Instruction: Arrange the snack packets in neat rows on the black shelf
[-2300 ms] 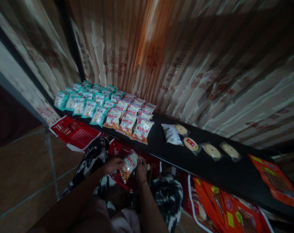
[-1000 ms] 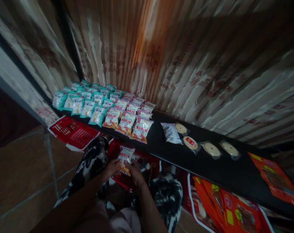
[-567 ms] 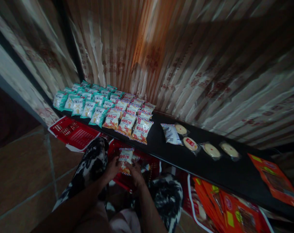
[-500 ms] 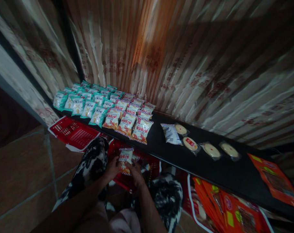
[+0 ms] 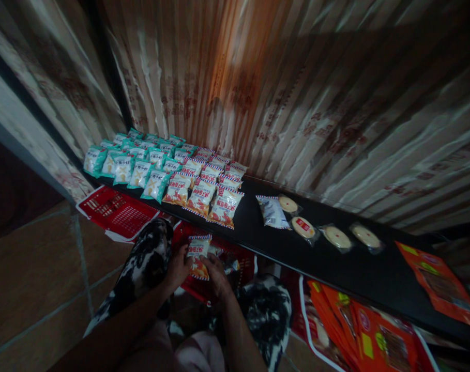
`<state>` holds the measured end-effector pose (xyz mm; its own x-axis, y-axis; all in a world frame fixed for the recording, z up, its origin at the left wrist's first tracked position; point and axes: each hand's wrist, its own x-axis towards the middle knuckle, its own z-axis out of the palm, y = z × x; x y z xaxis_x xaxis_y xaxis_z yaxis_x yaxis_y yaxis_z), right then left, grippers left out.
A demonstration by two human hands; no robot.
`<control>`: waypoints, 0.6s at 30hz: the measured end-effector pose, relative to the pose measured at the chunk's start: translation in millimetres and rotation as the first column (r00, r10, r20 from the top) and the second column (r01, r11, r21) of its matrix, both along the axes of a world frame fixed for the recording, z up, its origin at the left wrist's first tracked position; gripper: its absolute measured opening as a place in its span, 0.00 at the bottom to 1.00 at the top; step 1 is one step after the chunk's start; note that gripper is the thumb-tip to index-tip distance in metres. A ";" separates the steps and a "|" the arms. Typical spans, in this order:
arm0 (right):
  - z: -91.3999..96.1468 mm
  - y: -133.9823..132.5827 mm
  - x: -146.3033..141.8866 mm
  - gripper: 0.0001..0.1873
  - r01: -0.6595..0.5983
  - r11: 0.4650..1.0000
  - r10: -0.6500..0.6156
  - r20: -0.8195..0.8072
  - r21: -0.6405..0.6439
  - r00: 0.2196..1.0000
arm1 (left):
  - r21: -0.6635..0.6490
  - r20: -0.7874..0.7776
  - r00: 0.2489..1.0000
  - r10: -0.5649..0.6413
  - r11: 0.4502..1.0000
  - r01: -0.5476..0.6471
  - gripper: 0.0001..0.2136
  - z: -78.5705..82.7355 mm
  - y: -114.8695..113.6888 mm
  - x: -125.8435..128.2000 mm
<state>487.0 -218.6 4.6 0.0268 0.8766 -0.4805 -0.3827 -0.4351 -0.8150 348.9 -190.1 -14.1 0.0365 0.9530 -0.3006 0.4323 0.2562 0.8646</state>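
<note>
Between both hands I hold a small snack bag (image 5: 198, 253) with a striped top edge and red lettering. My left hand (image 5: 179, 268) grips its left side, and my right hand (image 5: 216, 273) grips its right side. Right below is a red basket (image 5: 248, 271) with more packets in it, partly hidden by my hands. On the black shelf (image 5: 244, 235) ahead, matching orange-and-white snack bags (image 5: 224, 206) stand in rows. Left of them are rows of teal-and-white snack bags (image 5: 155, 184).
Right along the shelf lie a silver-backed bag (image 5: 273, 212), several round wrapped cakes (image 5: 336, 238) and an orange packet (image 5: 440, 284). Beneath, a basket of orange packets (image 5: 382, 336) stands at right, an empty-looking red basket (image 5: 122, 212) at left. A corrugated, curtain-like sheet (image 5: 289, 103) rises behind the shelf.
The snack bag between my hands has shifted very slightly left. Both hands keep hold of it, and the bags on the shelf stay put.
</note>
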 end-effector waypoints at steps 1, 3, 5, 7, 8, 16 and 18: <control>1.7 -0.2 -0.2 0.19 -0.007 1.000 0.007 -0.028 -0.005 1.000 | 0.017 0.010 1.000 0.003 1.000 -0.003 0.22 -0.2 0.0 -0.5; 3.4 -0.4 0.2 0.19 -0.002 1.000 0.002 -0.047 -0.003 0.999 | 0.036 0.022 1.000 0.014 0.999 -0.015 0.22 0.5 0.2 -1.5; 2.1 -0.1 1.5 0.18 0.023 1.000 -0.024 -0.041 -0.021 0.999 | 0.045 0.030 0.999 0.032 0.998 -0.033 0.22 2.4 0.2 -2.5; -1.1 0.7 2.9 0.18 0.053 0.998 -0.054 -0.021 -0.046 0.998 | 0.038 0.041 0.998 0.051 0.998 -0.052 0.22 4.3 0.4 -3.1; -2.8 1.2 3.5 0.18 0.062 0.996 -0.063 -0.014 -0.057 0.998 | 0.027 0.049 0.997 0.058 0.998 -0.060 0.21 5.0 0.5 -3.3; -0.2 2.2 5.1 0.18 0.083 0.996 -0.083 0.000 -0.024 0.997 | -0.143 0.257 0.959 0.115 0.986 -0.080 0.15 1.1 1.7 2.3; 0.4 2.1 5.4 0.17 0.082 0.997 -0.082 0.013 -0.001 0.997 | -0.188 0.320 0.937 0.141 0.979 -0.083 0.12 -0.5 1.4 3.7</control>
